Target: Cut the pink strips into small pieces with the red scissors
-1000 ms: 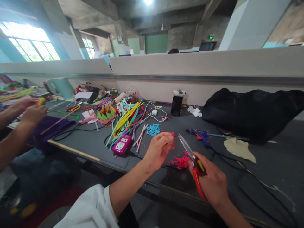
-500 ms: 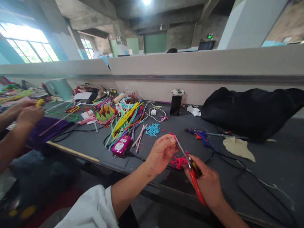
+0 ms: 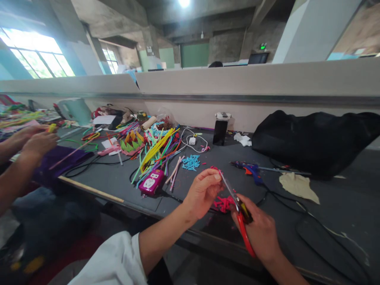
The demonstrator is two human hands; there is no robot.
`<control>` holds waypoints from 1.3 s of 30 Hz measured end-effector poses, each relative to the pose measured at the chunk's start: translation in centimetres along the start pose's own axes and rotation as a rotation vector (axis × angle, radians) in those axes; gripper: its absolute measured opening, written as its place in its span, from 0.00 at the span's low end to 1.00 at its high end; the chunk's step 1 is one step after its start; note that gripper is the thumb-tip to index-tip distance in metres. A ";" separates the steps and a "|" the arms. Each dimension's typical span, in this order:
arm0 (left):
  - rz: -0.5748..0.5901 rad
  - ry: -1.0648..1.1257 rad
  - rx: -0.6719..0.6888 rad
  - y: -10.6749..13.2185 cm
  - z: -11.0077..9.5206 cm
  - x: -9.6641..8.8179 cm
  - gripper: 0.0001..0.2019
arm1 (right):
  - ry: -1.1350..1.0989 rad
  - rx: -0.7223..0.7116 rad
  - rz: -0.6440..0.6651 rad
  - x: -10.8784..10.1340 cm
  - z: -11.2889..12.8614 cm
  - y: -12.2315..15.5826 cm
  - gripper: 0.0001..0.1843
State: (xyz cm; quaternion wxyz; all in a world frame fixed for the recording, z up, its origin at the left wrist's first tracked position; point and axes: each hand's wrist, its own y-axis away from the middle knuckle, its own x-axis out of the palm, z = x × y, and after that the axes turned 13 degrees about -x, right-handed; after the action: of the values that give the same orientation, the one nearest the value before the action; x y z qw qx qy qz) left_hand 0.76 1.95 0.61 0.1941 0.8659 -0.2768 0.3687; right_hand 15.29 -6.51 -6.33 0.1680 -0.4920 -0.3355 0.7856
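My left hand [image 3: 204, 192] is closed in a pinch on a short pinkish-red piece of pipe cleaner [image 3: 214, 168], mostly hidden by the fingers. In my right hand [image 3: 259, 225] is a pair of scissors [image 3: 244, 233] with red handles. The blades point up and left, their tips at the red piece by my left fingertips. Beneath the blades, a small heap of cut red pieces [image 3: 224, 204] lies on the dark table. Farther back is a heap of short blue pieces [image 3: 190, 162].
Left of my hands are a purple power socket [image 3: 152, 183] and a bundle of coloured pipe cleaners [image 3: 157, 148]. A blue glue gun [image 3: 252, 172], its black cable and a black bag [image 3: 311, 138] lie right. A phone [image 3: 219, 132] stands behind. A co-worker's hands [image 3: 40, 138] work far left.
The scissors' red handle has shifted very slightly, while my left hand keeps its pinch in the same place. At far left, the co-worker's hands have moved a little to the right.
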 end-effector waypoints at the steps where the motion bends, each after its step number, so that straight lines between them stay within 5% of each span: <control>1: 0.002 0.002 0.003 0.0 0.0 0.0 0.06 | 0.002 -0.005 0.001 0.0 0.0 0.0 0.15; 14: -0.009 0.017 0.019 0.0 0.1 0.0 0.05 | -0.009 -0.043 -0.003 0.0 0.2 0.0 0.15; 24: -0.179 -0.166 0.227 0.3 -0.4 0.1 0.06 | 0.163 -0.098 -0.023 0.1 -0.5 0.2 0.18; 39: -0.256 -0.268 0.231 0.6 -0.1 0.5 0.06 | 0.223 -0.143 -0.048 -0.3 -0.4 -0.1 0.17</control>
State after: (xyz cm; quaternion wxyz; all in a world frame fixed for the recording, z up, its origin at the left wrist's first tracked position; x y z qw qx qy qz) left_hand 0.63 1.41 1.18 0.1001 0.9518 -0.1440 0.2518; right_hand 15.80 -6.43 -6.17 0.1873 -0.5790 -0.3816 0.6958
